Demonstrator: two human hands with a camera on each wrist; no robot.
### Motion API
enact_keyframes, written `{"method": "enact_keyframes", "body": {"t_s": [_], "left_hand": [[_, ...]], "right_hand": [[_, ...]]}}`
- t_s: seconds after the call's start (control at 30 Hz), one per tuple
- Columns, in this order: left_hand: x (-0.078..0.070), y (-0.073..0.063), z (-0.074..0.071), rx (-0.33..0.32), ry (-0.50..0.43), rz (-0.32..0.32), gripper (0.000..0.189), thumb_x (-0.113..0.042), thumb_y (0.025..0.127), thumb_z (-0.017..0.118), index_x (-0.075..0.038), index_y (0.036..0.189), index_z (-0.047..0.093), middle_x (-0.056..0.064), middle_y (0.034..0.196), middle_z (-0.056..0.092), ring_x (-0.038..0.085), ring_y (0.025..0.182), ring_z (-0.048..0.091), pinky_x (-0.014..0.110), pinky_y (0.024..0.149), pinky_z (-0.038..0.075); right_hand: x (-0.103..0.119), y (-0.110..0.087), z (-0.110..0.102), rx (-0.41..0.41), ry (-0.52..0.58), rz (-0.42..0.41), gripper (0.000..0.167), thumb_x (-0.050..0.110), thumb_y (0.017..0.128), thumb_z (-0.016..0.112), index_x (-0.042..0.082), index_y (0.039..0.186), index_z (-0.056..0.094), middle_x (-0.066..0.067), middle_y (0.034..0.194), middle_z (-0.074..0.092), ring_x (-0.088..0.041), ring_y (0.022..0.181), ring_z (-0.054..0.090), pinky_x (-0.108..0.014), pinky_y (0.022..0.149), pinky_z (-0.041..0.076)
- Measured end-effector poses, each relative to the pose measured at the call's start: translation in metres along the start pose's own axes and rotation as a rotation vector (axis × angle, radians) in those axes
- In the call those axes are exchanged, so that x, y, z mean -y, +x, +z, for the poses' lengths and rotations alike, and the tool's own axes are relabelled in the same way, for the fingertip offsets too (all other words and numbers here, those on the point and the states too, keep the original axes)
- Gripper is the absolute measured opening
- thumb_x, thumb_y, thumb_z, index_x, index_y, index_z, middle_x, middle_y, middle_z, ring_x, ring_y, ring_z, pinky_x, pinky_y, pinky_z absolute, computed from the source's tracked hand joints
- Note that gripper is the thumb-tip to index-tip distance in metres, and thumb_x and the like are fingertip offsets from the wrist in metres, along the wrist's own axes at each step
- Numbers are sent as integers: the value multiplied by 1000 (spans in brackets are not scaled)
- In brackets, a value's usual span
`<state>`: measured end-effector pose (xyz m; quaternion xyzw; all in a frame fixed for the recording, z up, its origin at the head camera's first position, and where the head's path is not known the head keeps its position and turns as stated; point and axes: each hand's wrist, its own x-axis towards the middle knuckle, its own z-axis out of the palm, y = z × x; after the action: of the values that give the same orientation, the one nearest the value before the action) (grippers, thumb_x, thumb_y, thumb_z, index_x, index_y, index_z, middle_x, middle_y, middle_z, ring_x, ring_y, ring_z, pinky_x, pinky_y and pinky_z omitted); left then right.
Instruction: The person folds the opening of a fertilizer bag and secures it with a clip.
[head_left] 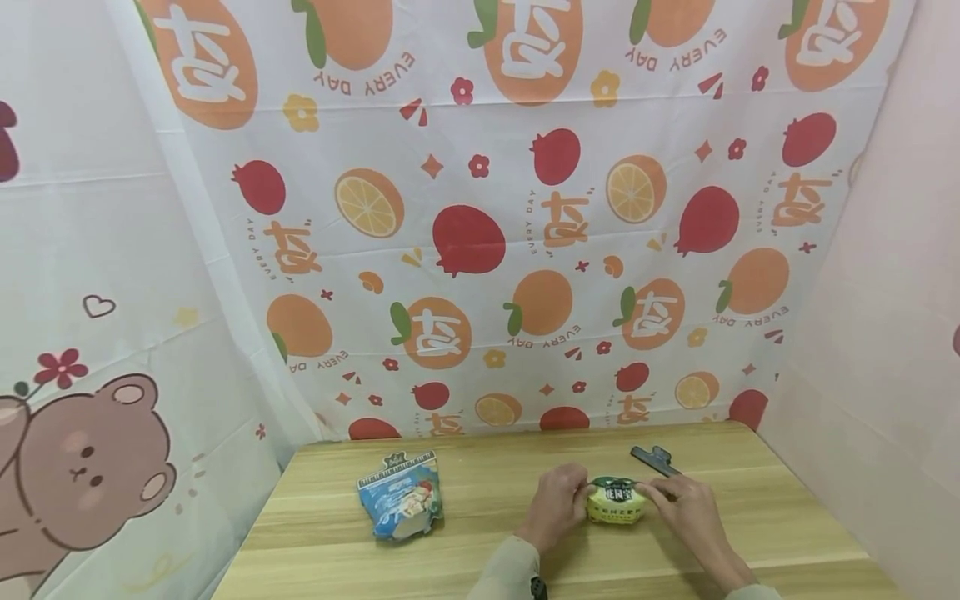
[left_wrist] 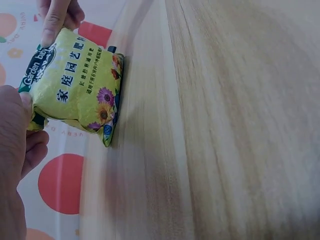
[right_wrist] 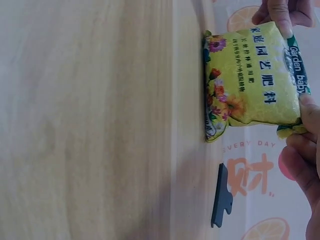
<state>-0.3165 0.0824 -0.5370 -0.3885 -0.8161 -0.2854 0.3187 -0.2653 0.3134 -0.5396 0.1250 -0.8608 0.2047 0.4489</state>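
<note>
At the left of the desk (head_left: 315,533), the blue bag (head_left: 405,504) was positioned well apart from the hands. A patterned strip (head_left: 397,469) ran along its top edge; this appeared to be a fitted clip, and the bag was therefore judged to require no work at that point. To its right, the left hand (head_left: 553,506) pinched the near upper corner of the yellow bag (head_left: 617,507) between thumb and fingers. The yellow bag, the item being worked on, was held upright between the two hands, right of the middle of the desk. Its dark green upper band was held from corner to corner; whether the mouth had been cut, and how far the band had been folded, could not be determined. Behind the bag and toward the right, the dark clip (head_left: 654,461) lay loose on the desk, near the right hand and apart from the bag. At the far right, the right hand (head_left: 690,512) pinched the opposite upper corner in a similarly narrow grip. Progress was assessed as follows: both top corners had been secured, and the edge was probably being flattened or folded; the loose clip had not been fitted to the yellow bag.
</note>
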Motion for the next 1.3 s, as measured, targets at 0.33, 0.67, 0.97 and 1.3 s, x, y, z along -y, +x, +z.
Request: {"method": "enact_keyframes", "body": {"t_s": [0.33,0.67,0.97,1.3], "left_hand": [[-5,-3,0,89,-88,-116,25,-13,94,69,-14,79,49,-7,73,51,-5,67,38,8,59,37],[-4,-3,2,65,-103,-106,7,-6,91,70,-10,95,66,1,90,72,6,84,68,14,73,53],[-5,-4,-2,72,-101,-123,8,-4,90,71,-9,88,65,0,86,70,4,80,65,11,72,52],[-5,-2,-4,87,-60,-96,13,1,85,73,-9,84,66,-1,82,70,2,74,61,10,67,48]], "right_hand": [[1,3,-4,121,10,99,17,19,72,90,19,70,74,8,65,69,8,58,54,-14,54,48],[6,14,-12,247,-32,95,22,25,80,86,12,96,76,-8,102,74,-32,100,68,-53,84,57],[28,37,-7,332,-17,-70,32,25,80,86,12,107,75,-8,109,77,-34,106,68,-60,93,52],[44,47,11,510,28,-130,17,21,84,82,17,100,77,7,97,77,-15,96,69,-49,92,54]]}}
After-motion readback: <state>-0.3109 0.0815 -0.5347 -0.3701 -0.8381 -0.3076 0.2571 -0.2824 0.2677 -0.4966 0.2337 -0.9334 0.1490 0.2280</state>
